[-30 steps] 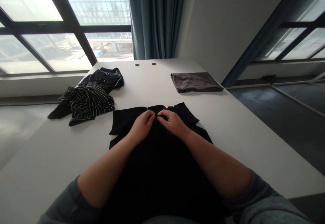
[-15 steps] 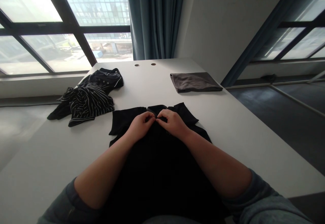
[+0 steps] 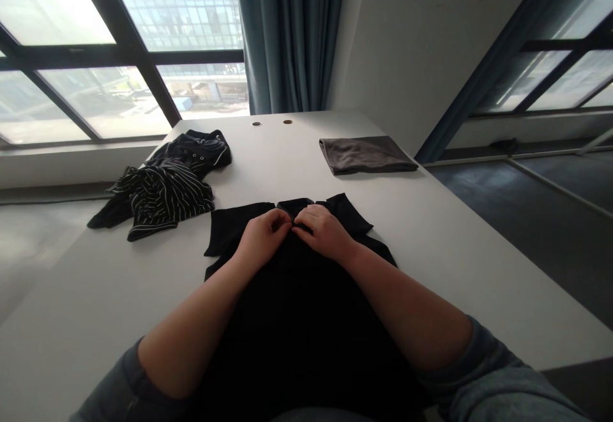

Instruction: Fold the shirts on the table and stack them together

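A black short-sleeved shirt with a collar lies spread on the white table, its collar end pointing away from me. Just below the collar, my left hand pinches the front of the shirt between thumb and fingers. Close beside it, my right hand is closed in a pinch on the same spot, the fingertips of both nearly touching. Whatever small part sits between the fingertips is hidden. The short sleeves stick out to both sides beyond my hands.
Dark clothes and a striped black garment lie heaped on the table's left. A folded grey-brown cloth rests at the far right. The white table ends at the right above a dark floor. Behind it hangs a blue curtain.
Both hands stay at the collar. The right hand's fingers have curled slightly further over the fabric. The whole view has shifted a little.
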Motion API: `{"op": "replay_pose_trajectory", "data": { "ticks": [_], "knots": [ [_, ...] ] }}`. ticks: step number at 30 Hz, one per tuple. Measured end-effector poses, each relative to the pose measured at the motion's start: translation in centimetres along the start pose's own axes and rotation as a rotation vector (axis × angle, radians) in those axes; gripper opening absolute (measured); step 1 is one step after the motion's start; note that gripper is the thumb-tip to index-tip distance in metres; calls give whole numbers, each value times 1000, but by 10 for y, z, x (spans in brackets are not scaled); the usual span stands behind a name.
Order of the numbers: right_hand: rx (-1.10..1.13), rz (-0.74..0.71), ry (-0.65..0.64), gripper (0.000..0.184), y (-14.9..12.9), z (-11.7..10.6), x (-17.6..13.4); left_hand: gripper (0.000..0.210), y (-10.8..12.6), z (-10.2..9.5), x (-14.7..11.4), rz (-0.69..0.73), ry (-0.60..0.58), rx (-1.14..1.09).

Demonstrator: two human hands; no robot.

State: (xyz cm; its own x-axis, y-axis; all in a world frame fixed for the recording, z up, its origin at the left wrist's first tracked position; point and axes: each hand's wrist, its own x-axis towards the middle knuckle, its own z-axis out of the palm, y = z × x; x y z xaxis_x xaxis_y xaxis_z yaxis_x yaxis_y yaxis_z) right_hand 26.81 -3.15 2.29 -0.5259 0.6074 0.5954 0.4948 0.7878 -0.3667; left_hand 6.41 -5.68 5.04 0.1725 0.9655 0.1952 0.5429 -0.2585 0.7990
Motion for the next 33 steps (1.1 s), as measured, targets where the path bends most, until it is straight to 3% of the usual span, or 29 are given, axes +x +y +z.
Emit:
{"op": "replay_pose_trajectory", "data": {
  "ticks": [4, 10, 18, 23, 33],
  "knots": [
    [24, -4, 5, 8, -1, -1, -1, 11, 6, -2, -3, 106, -7, 114],
    [188, 104, 27, 10, -3, 1, 0, 17, 8, 1, -5, 231, -10, 263],
    [370, 293, 42, 14, -10, -1, 3, 9, 10, 4, -8, 155, 46, 214],
    [536, 406, -22, 15, -6, -1, 5, 8, 11, 6, -8, 102, 54, 144],
    [704, 603, -108, 24, -9, -5, 6, 10, -5, 8, -2, 32, 42, -175]
  ]
}}
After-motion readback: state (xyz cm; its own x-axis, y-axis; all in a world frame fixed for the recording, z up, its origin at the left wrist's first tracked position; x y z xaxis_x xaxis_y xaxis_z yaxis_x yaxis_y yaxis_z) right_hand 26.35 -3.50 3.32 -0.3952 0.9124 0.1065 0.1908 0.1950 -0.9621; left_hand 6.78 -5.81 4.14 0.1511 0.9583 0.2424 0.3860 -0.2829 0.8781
